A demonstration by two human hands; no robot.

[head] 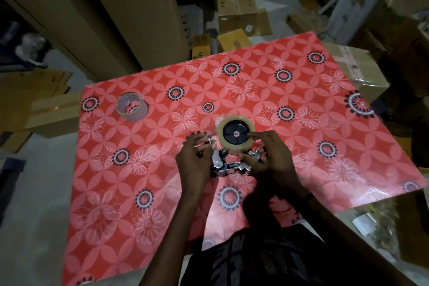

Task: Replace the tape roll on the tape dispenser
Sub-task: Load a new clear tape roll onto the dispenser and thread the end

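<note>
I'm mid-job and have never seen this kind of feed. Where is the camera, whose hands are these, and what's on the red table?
There is one picture, from a camera worn on a person's head, looking down; no robot. The red flowered table holds a metal tape dispenser with a full tape roll on its black hub. The right hand grips that roll. The left hand pinches something thin beside it, probably the loose tape end. A nearly spent roll sits apart on the far left.
</note>
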